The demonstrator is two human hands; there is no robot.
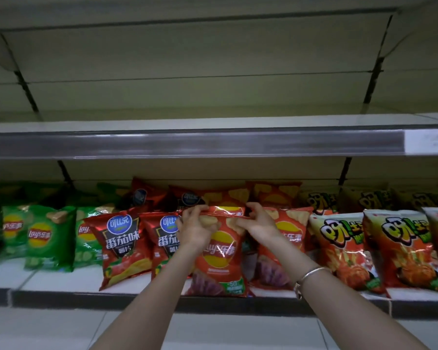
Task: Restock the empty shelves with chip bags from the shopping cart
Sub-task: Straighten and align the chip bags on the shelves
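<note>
Two bare forearms reach up from the lower edge of the view, the right one with a silver bracelet (311, 272) at the wrist. The left hand (195, 229) and the right hand (259, 223) both pinch the top seam of one red Lay's bag (220, 258), with the fingers curled over its edge. The bag stands upright at the front of the lower shelf (68, 279), and its bottom seems to rest on the board. Just beside it on the left stand dark red tomato-flavour bags (122, 241), then green Lay's bags (39, 236). On the right are orange bags with cartoon lettering (344, 246). This shelf looks nearly full. The upper shelf (213, 126) carries nothing that I can see, so I judge that much restocking is left. The shopping cart is not in view.
</note>
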